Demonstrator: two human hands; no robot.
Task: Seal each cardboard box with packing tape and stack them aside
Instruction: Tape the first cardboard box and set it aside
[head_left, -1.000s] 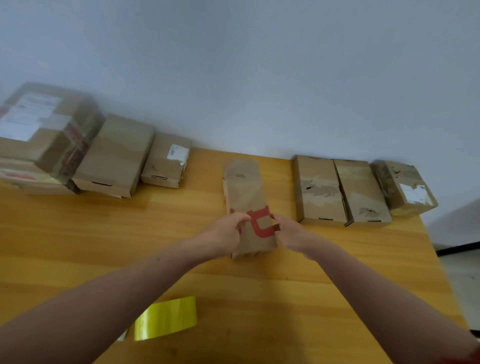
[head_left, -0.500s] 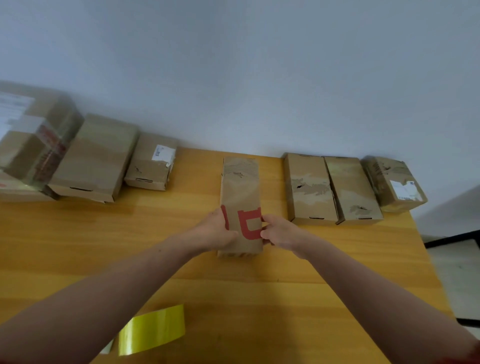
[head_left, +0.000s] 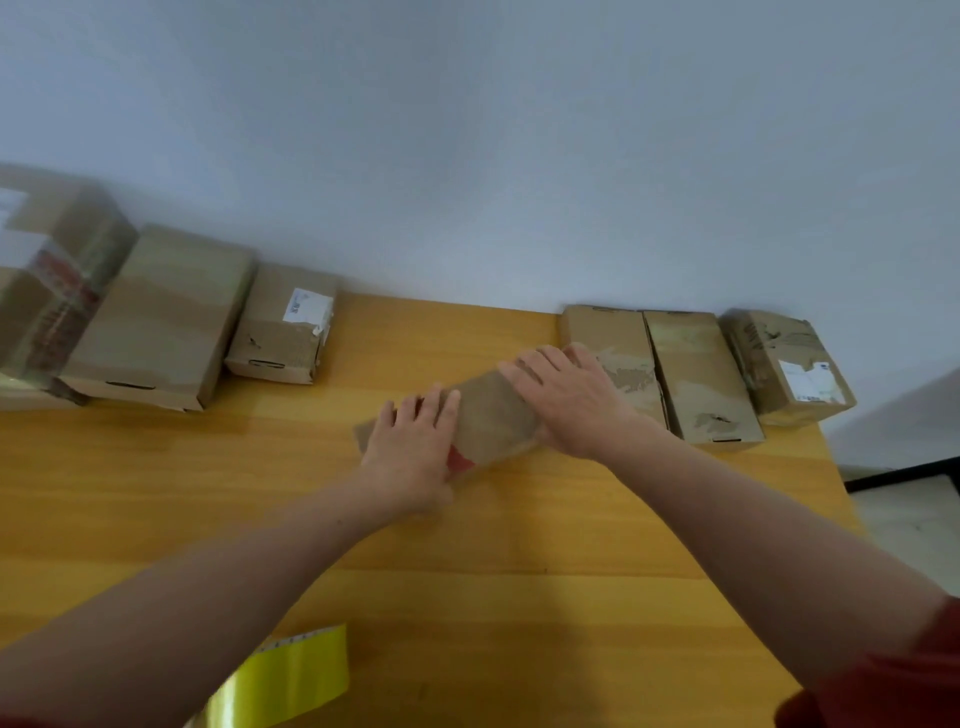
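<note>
Yellow wooden tabletop (head_left: 156, 493): left hand (head_left: 410, 449) and right hand (head_left: 569, 402) lie flat, fingers straight, on red-marked brown cardboard box (head_left: 493, 423) beside taped cardboard boxes (head_left: 696, 374), white labels (head_left: 808, 382) unreadable.

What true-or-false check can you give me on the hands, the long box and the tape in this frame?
1. The left hand and the right hand both lie with straight fingers on the long box. True.
2. The yellow tape roll is in the right hand. False: it lies on the table near the front edge, in neither hand.
3. The long box lies at a slant on the table. True.
4. The labelled box left of centre is stacked on the long box. False: it stands on the table by the wall, apart from the long box.
</note>
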